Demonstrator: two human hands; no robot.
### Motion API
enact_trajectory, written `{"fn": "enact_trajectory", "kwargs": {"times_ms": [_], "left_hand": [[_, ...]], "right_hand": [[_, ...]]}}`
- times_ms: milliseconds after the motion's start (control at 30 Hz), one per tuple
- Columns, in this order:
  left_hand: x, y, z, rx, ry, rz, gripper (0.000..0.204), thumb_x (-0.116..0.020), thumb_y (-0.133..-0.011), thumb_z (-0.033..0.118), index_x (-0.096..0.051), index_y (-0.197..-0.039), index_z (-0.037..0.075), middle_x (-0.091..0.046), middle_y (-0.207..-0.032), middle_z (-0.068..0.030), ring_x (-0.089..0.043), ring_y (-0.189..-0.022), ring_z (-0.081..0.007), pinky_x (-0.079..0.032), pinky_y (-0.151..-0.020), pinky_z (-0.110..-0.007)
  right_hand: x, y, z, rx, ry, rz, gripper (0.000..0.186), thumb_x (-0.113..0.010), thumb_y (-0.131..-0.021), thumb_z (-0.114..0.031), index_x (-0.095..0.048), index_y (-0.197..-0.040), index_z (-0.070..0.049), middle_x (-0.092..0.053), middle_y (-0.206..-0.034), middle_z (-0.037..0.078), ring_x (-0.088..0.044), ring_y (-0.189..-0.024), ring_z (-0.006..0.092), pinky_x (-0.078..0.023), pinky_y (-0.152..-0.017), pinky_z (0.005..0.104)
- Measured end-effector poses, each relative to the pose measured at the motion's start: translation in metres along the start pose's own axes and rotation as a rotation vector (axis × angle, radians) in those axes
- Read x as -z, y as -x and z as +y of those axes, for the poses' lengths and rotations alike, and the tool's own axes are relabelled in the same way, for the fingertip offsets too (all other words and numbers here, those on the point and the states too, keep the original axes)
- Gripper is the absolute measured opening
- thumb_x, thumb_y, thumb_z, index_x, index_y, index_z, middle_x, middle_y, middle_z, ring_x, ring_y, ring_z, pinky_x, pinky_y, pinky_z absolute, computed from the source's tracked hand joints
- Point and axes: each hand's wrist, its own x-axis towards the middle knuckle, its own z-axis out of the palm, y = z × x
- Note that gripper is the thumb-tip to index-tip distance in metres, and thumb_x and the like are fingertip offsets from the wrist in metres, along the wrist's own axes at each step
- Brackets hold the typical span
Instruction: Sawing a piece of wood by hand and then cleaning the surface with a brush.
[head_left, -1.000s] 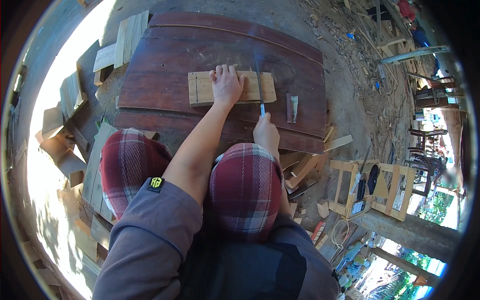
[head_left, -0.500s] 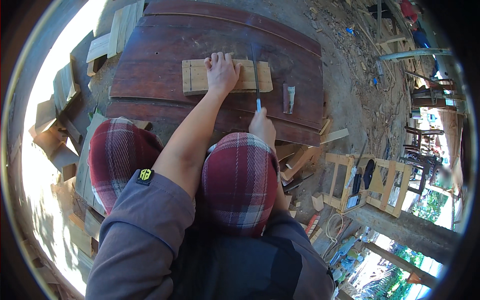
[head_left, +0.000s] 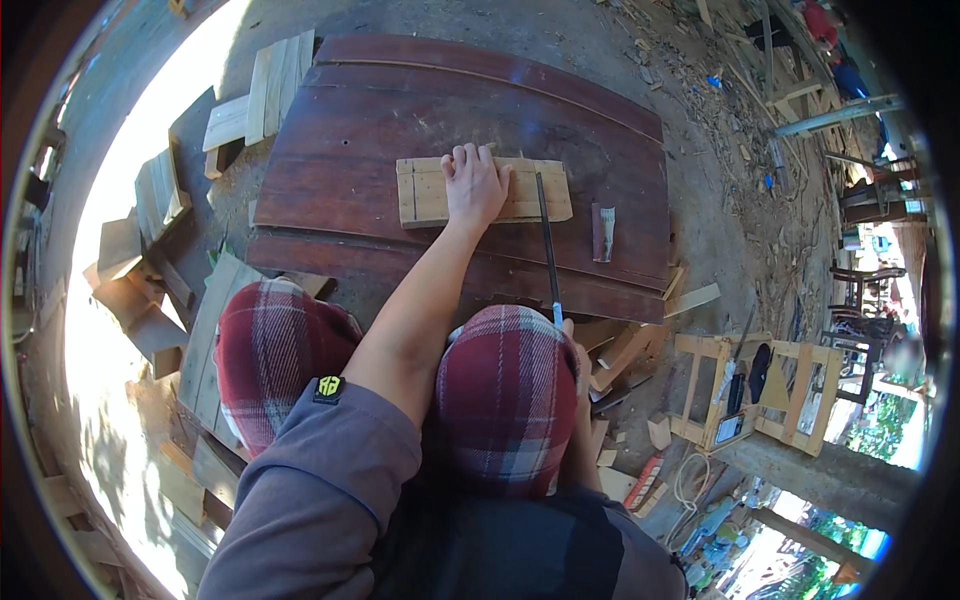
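Right hand (head_left: pixel 583 367) tight round saw (head_left: pixel 550 255), left hand (head_left: pixel 478 190) flat on board (head_left: pixel 430 196) (oddments (head_left: pixel 761 366) on frame (head_left: pixel 797 392))

A low, dark reddish-brown wooden counter (head_left: pixel 360 130), scuffed and dusty, with long seams running across it, carries a pale board (head_left: pixel 522 202) lying flat near its middle and, just beyond the board's right end, a small brown-and-pale item (head_left: pixel 603 233), perhaps a brush.

Grey short sleeve (head_left: pixel 325 480), lower left of frame; small yellow-and-black tag (head_left: pixel 327 388) at its hem. Near-black shirt front (head_left: pixel 490 550), bottom centre. Maroon plaid cloth (head_left: pixel 508 400) over both knees, white and grey lines.
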Motion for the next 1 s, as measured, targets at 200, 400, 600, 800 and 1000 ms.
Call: {"fn": "enact_trajectory", "kwargs": {"times_ms": [200,400,600,800,1000], "left_hand": [[-0.003,-0.005,0.016,-0.001,0.017,-0.044,0.038,-0.059,-0.085,0.038,-0.056,-0.098,0.003,-0.052,-0.100,-0.0131,-0.045,-0.104,-0.0289,-0.029,-0.094,-0.045],[-0.003,-0.005,0.012,-0.006,0.018,-0.016,0.036,-0.060,-0.084,0.038,-0.058,-0.096,0.005,-0.053,-0.099,-0.0123,-0.045,-0.102,-0.0289,-0.029,-0.092,-0.045],[-0.002,0.000,0.002,-0.012,-0.017,-0.016,0.035,-0.060,-0.085,0.039,-0.058,-0.096,0.006,-0.053,-0.099,-0.0117,-0.046,-0.103,-0.0287,-0.031,-0.092,-0.044],[0.002,-0.008,0.013,-0.029,-0.037,-0.113,0.036,-0.058,-0.087,0.041,-0.058,-0.099,0.007,-0.054,-0.101,-0.0109,-0.046,-0.106,-0.0292,-0.031,-0.092,-0.046],[0.003,-0.011,0.024,-0.007,-0.058,-0.132,0.040,-0.056,-0.087,0.044,-0.060,-0.102,0.007,-0.055,-0.104,-0.0117,-0.046,-0.109,-0.0298,-0.031,-0.092,-0.046]], "right_hand": [[0.027,-0.068,-0.061,0.100,0.142,0.224,0.025,-0.036,-0.099,-0.028,-0.043,-0.102,-0.004,-0.064,-0.075,0.026,-0.064,-0.073,0.0457,-0.049,-0.065,0.0560],[0.029,-0.083,-0.077,0.144,0.142,0.248,0.026,-0.037,-0.098,-0.026,-0.043,-0.104,-0.002,-0.065,-0.075,0.026,-0.064,-0.072,0.0442,-0.050,-0.063,0.0545],[0.005,-0.003,-0.025,0.081,0.115,0.082,0.024,-0.040,-0.097,-0.028,-0.042,-0.099,-0.003,-0.063,-0.066,0.024,-0.063,-0.064,0.0438,-0.050,-0.059,0.0548],[0.019,0.003,-0.023,0.058,0.140,0.153,0.023,-0.040,-0.097,-0.026,-0.041,-0.102,-0.004,-0.062,-0.064,0.024,-0.063,-0.060,0.0433,-0.049,-0.057,0.0560],[0.027,-0.085,-0.064,0.148,0.041,0.260,0.022,-0.040,-0.096,-0.022,-0.043,-0.103,-0.002,-0.065,-0.072,0.022,-0.065,-0.067,0.0409,-0.051,-0.061,0.0529]]}}
